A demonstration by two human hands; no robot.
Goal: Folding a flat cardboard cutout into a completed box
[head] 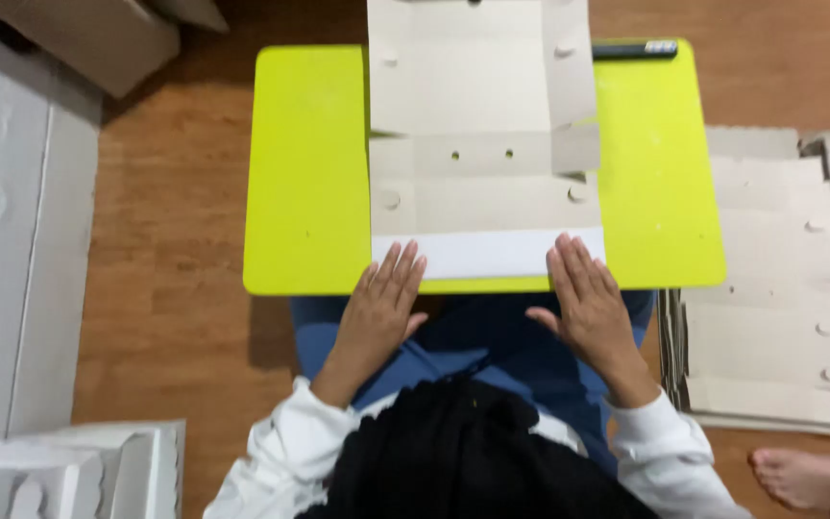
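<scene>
Both hands, left hand and right hand, flat on near edge of unfolded cardboard box blank on yellow-green table.

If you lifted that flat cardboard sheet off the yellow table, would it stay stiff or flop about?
The cardboard sheet would probably bend at its creases, since fold lines cross it and its near flap is already turned over. It looks thin, so likely light for its size. Lying flat on the smooth yellow table, it may slide easily when the left hand and right hand push.
</scene>
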